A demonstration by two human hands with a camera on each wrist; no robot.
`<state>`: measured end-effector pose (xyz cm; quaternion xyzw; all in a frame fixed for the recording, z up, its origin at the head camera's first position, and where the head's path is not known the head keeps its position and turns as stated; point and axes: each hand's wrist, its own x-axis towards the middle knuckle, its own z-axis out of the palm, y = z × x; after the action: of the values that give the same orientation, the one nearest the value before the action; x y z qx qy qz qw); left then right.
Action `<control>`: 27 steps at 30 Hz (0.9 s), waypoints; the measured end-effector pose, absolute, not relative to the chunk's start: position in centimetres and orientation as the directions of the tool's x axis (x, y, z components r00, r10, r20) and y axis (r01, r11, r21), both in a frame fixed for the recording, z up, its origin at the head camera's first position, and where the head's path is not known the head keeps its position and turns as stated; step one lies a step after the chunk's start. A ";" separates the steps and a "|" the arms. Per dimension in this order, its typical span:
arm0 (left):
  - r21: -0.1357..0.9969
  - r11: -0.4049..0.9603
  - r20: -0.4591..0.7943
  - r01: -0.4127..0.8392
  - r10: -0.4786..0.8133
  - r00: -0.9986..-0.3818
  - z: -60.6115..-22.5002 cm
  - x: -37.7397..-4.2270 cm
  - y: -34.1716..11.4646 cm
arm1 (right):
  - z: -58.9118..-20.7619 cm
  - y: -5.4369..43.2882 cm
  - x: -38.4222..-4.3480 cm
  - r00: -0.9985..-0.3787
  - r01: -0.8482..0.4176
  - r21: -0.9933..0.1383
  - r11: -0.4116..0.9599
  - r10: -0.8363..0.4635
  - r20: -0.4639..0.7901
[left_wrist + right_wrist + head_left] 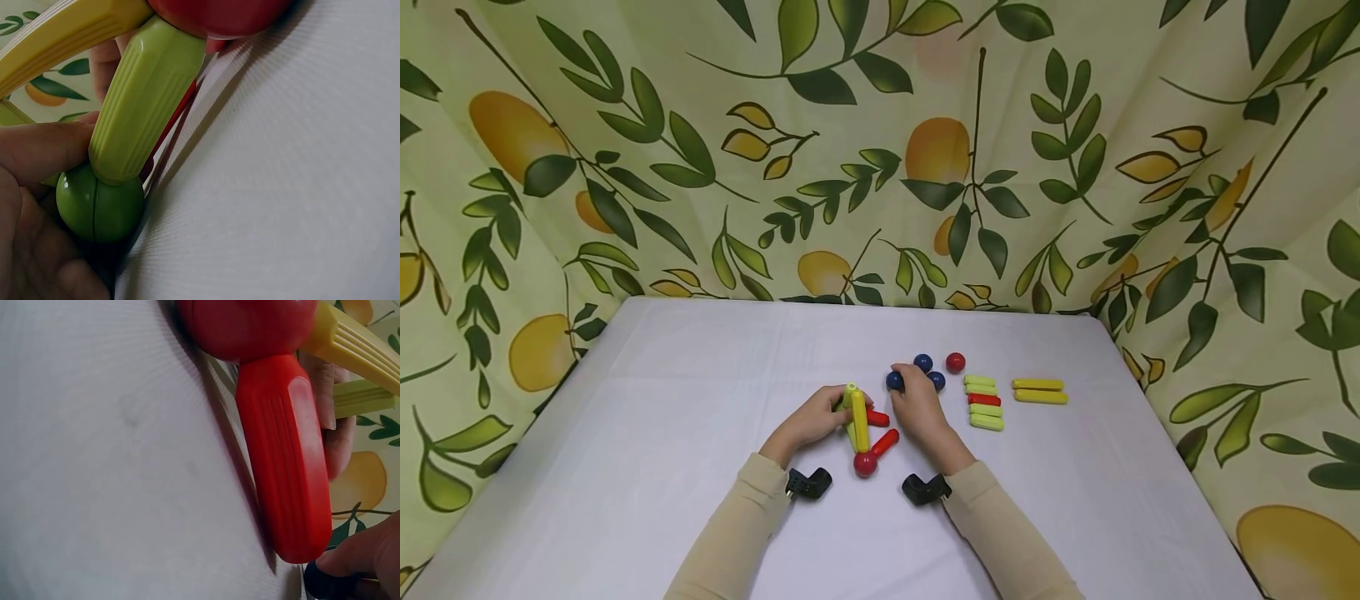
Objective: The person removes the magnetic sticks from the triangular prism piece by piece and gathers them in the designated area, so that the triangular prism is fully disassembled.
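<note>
My left hand (820, 415) grips a small frame of rods and balls at its left corner. In the left wrist view, the thumb lies at the joint of a green ball (100, 206) and a yellow-green rod (147, 103), with curled fingers beside the ball. That rod runs to a red ball (865, 464) at the near corner. A yellow rod (860, 421) rises from the red ball, and a red rod (886, 442) angles right. My right hand (920, 408) pinches a dark blue ball (328, 581) at this red rod's far end.
Two more blue balls (922, 362) and a loose red ball (955, 362) lie beyond my right hand. To its right is a column of short yellow-green rods (987, 422) with one red rod (984, 400). Two yellow rods (1041, 397) lie farther right on the white table (700, 358).
</note>
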<state>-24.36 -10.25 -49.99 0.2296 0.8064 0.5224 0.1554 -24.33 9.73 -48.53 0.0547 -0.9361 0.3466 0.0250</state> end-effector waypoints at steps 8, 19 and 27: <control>0.909 0.342 0.013 0.237 0.547 -0.837 -50.1 -24.5 -10.3 | -48.3 9.6 -24.2 -0.990 -0.138 -0.610 0.780 -0.085 0.116; 0.908 0.333 0.028 0.253 0.556 -0.831 -50.0 -24.6 -10.5 | -46.5 8.8 -23.1 -0.957 -0.290 -0.623 0.726 -0.215 0.194; 0.894 0.353 0.043 0.276 0.547 -0.836 -50.1 -24.5 -10.5 | -46.0 8.3 -22.4 -0.864 -0.483 -0.637 0.600 -0.442 0.239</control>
<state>-24.53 -10.51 -50.07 0.2534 0.8116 0.5093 0.1327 -22.44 8.32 -45.96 0.2588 -0.8940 0.3646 0.0283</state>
